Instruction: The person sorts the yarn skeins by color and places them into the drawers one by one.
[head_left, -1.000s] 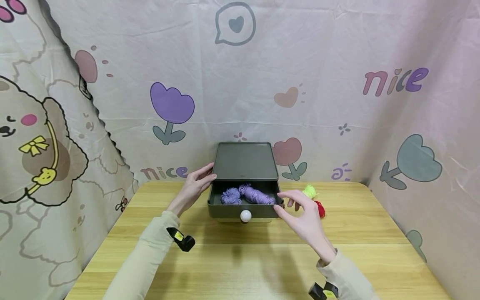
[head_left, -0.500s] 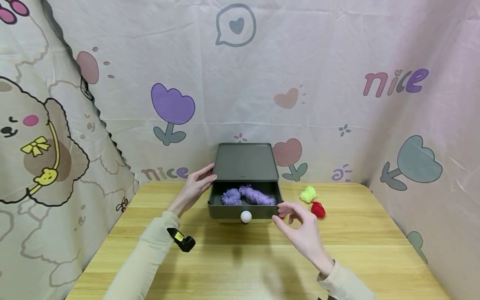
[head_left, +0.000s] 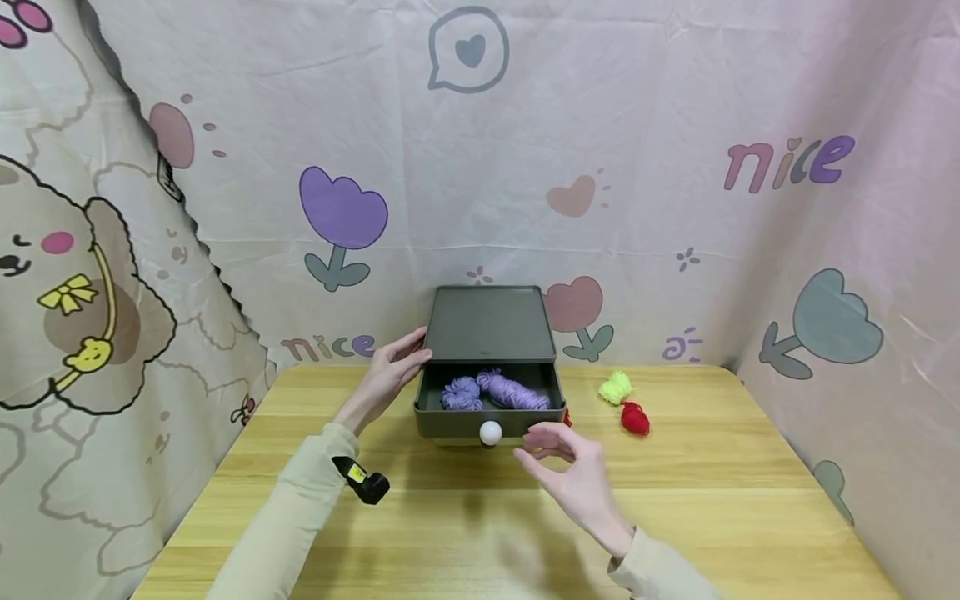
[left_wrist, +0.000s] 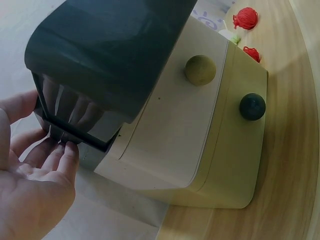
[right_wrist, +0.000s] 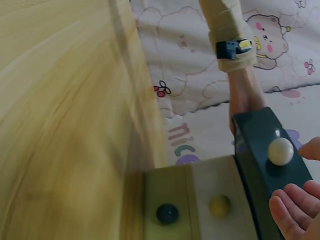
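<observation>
A small stacked drawer cabinet (head_left: 487, 321) stands at the back of the table. Its dark green top drawer (head_left: 450, 424) is pulled out and has a white knob (head_left: 490, 432). Inside lie a bundled purple skein of yarn (head_left: 461, 395) and a longer twisted one (head_left: 516, 392). My left hand (head_left: 381, 377) grips the cabinet's left side near the top, thumb by the upper edge and fingers along the side, as the left wrist view shows. My right hand (head_left: 576, 477) holds nothing; its thumb and fingers are spread apart in front of the drawer, just right of the knob.
Right of the cabinet lie a yellow-green yarn ball (head_left: 615, 387) and a red yarn ball (head_left: 634, 418). Another bit of red yarn (left_wrist: 251, 53) shows behind the cabinet's corner. Lower drawers carry a yellow knob (left_wrist: 200, 70) and a dark knob (left_wrist: 252, 107). A printed curtain (head_left: 480, 167) hangs behind.
My right hand has moved left and slightly down, from the drawer's right front corner toward the knob, uncovering the yarn balls at the right. My left hand and the drawer have stayed put.
</observation>
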